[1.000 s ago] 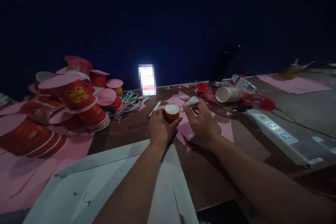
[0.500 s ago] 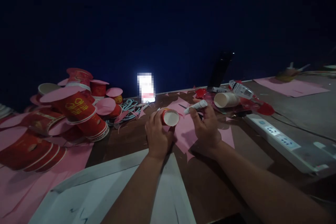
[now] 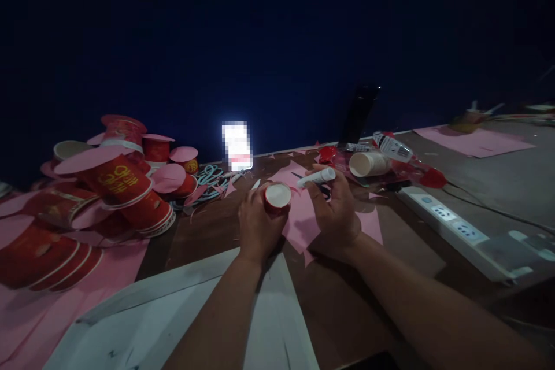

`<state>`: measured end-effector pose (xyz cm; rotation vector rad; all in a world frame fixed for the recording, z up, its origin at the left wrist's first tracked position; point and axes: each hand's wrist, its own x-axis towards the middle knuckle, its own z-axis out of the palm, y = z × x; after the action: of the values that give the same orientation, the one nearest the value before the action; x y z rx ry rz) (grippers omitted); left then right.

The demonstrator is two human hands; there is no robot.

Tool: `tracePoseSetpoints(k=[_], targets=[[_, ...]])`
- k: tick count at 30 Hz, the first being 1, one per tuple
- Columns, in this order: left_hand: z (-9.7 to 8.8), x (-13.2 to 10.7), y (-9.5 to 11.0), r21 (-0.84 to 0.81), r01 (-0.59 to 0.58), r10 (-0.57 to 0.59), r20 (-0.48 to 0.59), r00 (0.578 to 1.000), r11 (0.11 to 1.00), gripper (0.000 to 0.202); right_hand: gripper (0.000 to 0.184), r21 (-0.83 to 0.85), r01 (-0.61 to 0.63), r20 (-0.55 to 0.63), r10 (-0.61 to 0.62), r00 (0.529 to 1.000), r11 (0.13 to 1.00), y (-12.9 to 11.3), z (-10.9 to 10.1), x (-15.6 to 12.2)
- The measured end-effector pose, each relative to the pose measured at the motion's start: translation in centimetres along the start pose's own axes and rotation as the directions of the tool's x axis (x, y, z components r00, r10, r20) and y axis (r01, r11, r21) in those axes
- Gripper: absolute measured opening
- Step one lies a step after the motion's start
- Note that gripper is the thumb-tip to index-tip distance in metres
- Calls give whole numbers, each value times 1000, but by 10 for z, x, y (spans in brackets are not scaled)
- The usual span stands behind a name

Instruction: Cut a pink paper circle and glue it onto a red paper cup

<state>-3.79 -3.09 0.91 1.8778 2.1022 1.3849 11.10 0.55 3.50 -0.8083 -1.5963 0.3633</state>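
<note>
My left hand point(image 3: 259, 224) is wrapped round a small red paper cup point(image 3: 278, 196), its pale round end turned up towards me. A small white tube point(image 3: 318, 177) lies in the closed fingers of my right hand point(image 3: 336, 214), pointing left towards the cup. Beneath both hands is a cut-up sheet of pink paper point(image 3: 301, 228) with curved edges. A thin dark pointed thing shows behind the tube and a dark loop shows beside my right fingers; whether they are one tool I cannot tell.
Red paper cups topped with pink discs point(image 3: 125, 176) pile up at left, beside a light blue cord point(image 3: 210, 176). A lit screen point(image 3: 237, 144) stands behind. To the right are stacked white cups point(image 3: 368, 164) and a power strip point(image 3: 455, 231). A white board point(image 3: 173, 312) lies in front.
The cup in my left hand has tipped more upright and moved slightly left and down. My right hand, with the tube, has shifted slightly left. The whole view has shifted a little.
</note>
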Motion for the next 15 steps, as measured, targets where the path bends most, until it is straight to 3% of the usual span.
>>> tracePoseSetpoints(k=[15], targets=[[7, -5, -3, -3, 15, -14, 153, 988, 1000, 56, 37, -22, -67, 52, 68, 996, 997, 11, 4, 3]])
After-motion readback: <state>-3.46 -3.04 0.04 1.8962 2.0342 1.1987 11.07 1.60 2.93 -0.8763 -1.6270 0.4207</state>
